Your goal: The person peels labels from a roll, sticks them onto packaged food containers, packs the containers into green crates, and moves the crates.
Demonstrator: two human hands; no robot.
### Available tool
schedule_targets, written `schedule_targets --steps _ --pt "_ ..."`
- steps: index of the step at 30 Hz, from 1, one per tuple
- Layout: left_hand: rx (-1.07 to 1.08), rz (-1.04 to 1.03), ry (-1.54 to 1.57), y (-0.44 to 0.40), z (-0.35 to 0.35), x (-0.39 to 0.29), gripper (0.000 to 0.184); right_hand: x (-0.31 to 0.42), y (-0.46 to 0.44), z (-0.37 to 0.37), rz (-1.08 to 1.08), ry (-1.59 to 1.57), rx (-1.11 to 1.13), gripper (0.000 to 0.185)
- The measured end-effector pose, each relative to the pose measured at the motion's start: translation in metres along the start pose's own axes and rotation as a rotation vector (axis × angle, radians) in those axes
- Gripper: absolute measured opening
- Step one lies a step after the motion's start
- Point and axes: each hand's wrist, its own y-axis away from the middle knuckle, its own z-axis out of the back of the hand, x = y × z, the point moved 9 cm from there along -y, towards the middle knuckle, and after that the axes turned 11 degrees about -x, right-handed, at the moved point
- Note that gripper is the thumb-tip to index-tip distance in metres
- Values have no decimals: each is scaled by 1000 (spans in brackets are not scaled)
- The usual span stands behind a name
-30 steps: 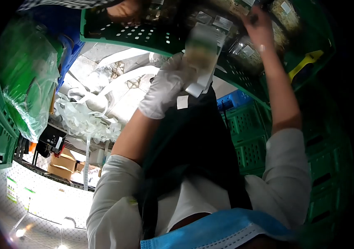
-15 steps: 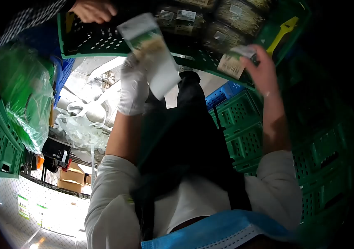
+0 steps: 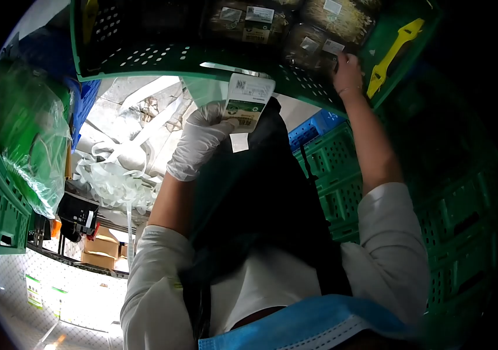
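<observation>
My left hand (image 3: 202, 137), in a white glove, grips a stack of printed labels (image 3: 247, 105) with white, green and beige parts, held below the near rim of a green crate (image 3: 208, 71). My bare right hand (image 3: 349, 76) is inside the crate at the right, its fingers curled together at the edge of a label (image 3: 333, 48) lying on a wrapped pack (image 3: 313, 58). Beyond it sits a pack of pale, thin strands (image 3: 345, 20) with a small white sticker. Darker packs (image 3: 219, 29) stand further left, one bearing a white and green label (image 3: 259, 23).
A yellow handle (image 3: 397, 55) is on the crate's right side. Green crates (image 3: 333, 157) are stacked below right, with a blue crate (image 3: 313, 129) above them. Clear plastic over green material (image 3: 39, 140) hangs left. White strips (image 3: 112, 181) lie below, near a black device (image 3: 78, 213).
My right hand has moved up onto the pack with its label. My left hand has shifted right with the labels. The other person's hand at the upper left has left the view.
</observation>
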Motion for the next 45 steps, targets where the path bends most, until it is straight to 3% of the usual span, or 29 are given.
schedule_targets --steps 2,5,6,10,12,14,16,18,19,22,24,25,28,31,32,34,36,38,40,43,44,45 --pt "-11 -177 281 5 -17 -31 20 2 -4 -20 44 50 90 68" --pt "20 -154 185 -1 -23 -32 17 11 -9 -1 8 35 105 72" --pt "38 -130 86 -3 -25 -29 17 15 -4 6 44 -9 17 66" --pt "77 -114 12 -6 -44 -28 21 96 68 75 -178 -1361 445 40" --pt "116 -132 33 -5 -53 -23 24 129 94 125 280 -1076 302 31" --pt "54 -325 157 2 -59 -47 23 132 95 142 314 -959 133 26" --pt "-21 -428 264 8 -61 -58 21 131 97 142 257 -1071 154 20" --pt "69 -275 -137 6 -65 -40 20 128 99 144 205 -1060 199 19" --pt "95 -113 -66 5 -67 -29 21 123 100 147 219 -1069 112 18" --pt "192 -118 -186 10 -78 -30 24 94 87 152 249 -952 -194 13" --pt "203 -211 -247 2 -74 -23 26 39 35 171 167 -566 -542 16" --pt "183 -168 -268 -2 -68 -16 29 8 -5 157 96 -259 -476 24" --pt "103 5 -353 -10 -50 -5 29 -38 -88 107 70 73 -310 36" --pt "43 -52 -430 -19 -33 11 26 -38 -122 59 105 72 -223 33" --pt "40 -53 -427 -23 -30 14 26 -32 -123 51 128 97 -274 35" --pt "44 -52 -298 -24 -24 22 23 -42 -119 45 -62 -119 -301 49" --pt "112 -48 -138 -22 -24 25 19 -33 -94 63 -65 -46 -453 56" --pt "106 64 -102 -17 -26 15 15 -24 -86 59 -39 135 -323 62" --pt "129 -10 -22 -15 -28 7 14 -22 -89 46 -29 297 -223 66" --pt "184 -148 29 -10 -31 -17 23 -26 -100 45 -126 301 -67 76" --pt "167 -81 35 -7 -32 -21 27 -19 -98 52 -102 371 -73 72" --pt "110 -69 24 -8 -30 -29 29 3 -91 64 59 136 -213 66"
